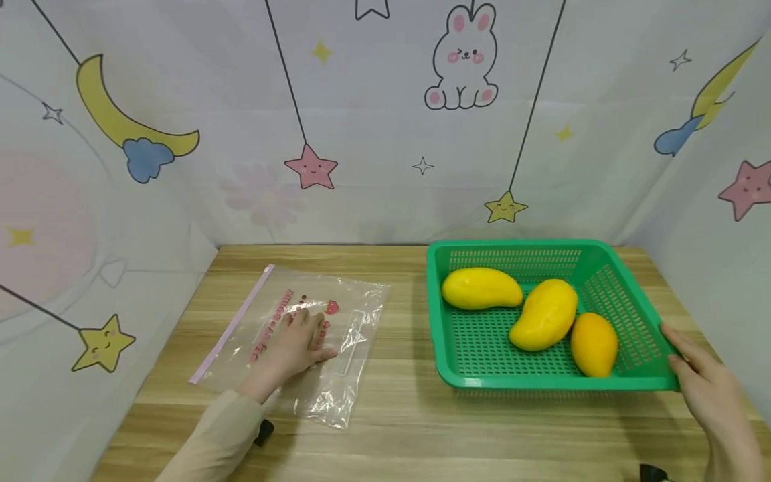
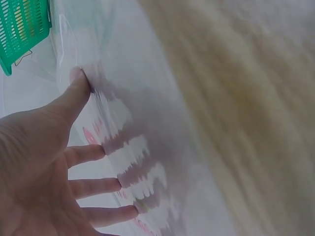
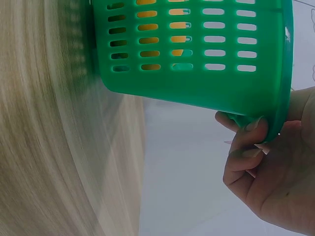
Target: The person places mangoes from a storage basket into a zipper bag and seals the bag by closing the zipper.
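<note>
A clear plastic zip bag [image 1: 355, 314] with a lilac closure strip and pink print lies flat on the table, left of centre. My left hand [image 1: 292, 345] rests on its middle, fingers spread and straight; the left wrist view shows the fingertips [image 2: 125, 211] touching the plastic. On the right stands a green perforated plastic basket [image 1: 560, 383] holding three yellow mangoes: one [image 1: 482, 289] at the back left, one [image 1: 547, 316] in the middle, one [image 1: 594, 345] near the front right. My right hand [image 1: 707, 385] grips the basket's rim at the front right corner, fingers curled under it [image 3: 251, 128].
The wood-grain table [image 1: 397, 442] is bounded by white cloth [image 1: 385, 134] printed with stars, moons and a bunny at the back and both sides. Between bag and basket runs a strip of bare wood. The basket stands close to the right cloth wall [image 1: 717, 268].
</note>
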A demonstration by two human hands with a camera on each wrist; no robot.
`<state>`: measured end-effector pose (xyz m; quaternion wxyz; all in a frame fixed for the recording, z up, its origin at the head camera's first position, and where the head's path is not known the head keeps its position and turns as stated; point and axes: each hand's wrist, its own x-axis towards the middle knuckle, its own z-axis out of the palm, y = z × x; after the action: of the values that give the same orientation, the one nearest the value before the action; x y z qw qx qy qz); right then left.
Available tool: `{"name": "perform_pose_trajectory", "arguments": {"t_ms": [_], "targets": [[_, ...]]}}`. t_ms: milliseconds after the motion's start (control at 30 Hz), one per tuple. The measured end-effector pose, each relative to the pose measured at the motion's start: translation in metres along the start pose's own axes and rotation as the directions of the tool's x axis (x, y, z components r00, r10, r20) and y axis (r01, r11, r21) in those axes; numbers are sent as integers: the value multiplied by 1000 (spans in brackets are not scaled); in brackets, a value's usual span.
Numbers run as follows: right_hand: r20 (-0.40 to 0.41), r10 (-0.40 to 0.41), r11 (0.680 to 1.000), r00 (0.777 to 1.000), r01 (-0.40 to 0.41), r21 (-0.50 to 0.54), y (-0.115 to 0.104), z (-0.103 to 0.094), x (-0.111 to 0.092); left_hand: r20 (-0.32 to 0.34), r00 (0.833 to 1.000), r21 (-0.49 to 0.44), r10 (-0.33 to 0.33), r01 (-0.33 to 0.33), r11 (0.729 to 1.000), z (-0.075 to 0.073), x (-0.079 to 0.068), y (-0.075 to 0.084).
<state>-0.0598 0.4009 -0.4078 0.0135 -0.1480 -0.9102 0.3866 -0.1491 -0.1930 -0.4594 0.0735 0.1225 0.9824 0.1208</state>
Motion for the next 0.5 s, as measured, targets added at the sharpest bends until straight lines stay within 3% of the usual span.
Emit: {"name": "perform_pose_trajectory", "arguments": {"t_ms": [500], "targets": [[-17,-13,1000,1000,13,7,3,1,1,-10,999,-24,49,-50,998,-6,1,-4]]}}
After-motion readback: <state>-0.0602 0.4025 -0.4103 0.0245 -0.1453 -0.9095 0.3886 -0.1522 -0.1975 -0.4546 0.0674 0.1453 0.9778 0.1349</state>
